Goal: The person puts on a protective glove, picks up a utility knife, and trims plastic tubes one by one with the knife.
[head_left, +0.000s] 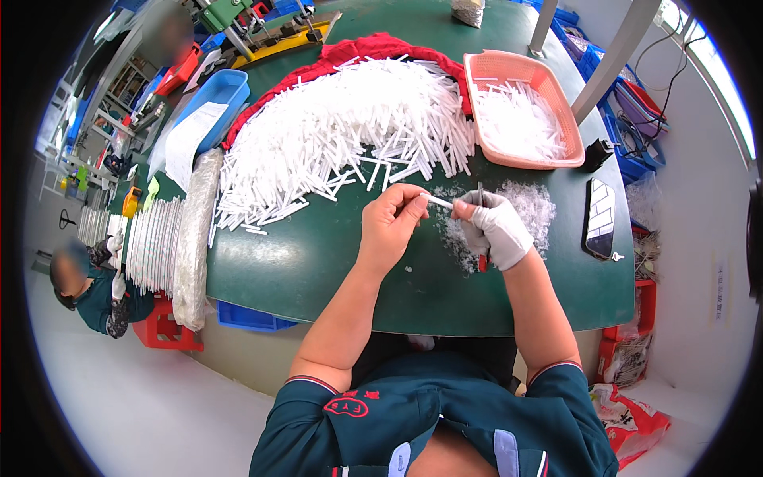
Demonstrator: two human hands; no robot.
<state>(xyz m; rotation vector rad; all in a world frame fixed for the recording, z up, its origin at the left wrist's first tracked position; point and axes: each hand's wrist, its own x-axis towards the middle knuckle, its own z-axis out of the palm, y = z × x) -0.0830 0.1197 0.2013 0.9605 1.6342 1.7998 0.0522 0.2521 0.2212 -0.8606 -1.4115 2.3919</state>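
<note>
While the person's forearms reach in over the green desk (429, 302), a thin white tube (435, 201) lies level between the two hands, at the centre of the dial used here. The bare left hand (395, 219), just toward eight o'clock, pinches one end of the tube between thumb and forefinger, its other fingers folded in. The right hand (497, 230), toward four o'clock in a white glove that leaves the thumb tip bare, is closed around a slim tool (482, 262) with a red lower end and a dark upper part; its thumb is at the tube's other end, though whether it presses on it I cannot tell.

Fluffy white scraps (536, 203) spread at three o'clock, around and under the right hand. A broad heap of white tubes (342, 119) fills the sweep from nine to twelve, lying on a red cloth (373, 46). At one o'clock stands a pink basket (524, 162) with more such tubes inside. A phone (598, 221) lies at three, near the desk's edge, with a small black object (598, 154) just above it. At nine, a long plastic-wrapped bundle (195, 238) borders the desk; farther out, toward eight, sits a co-worker (107, 298) wearing white gloves.
</note>
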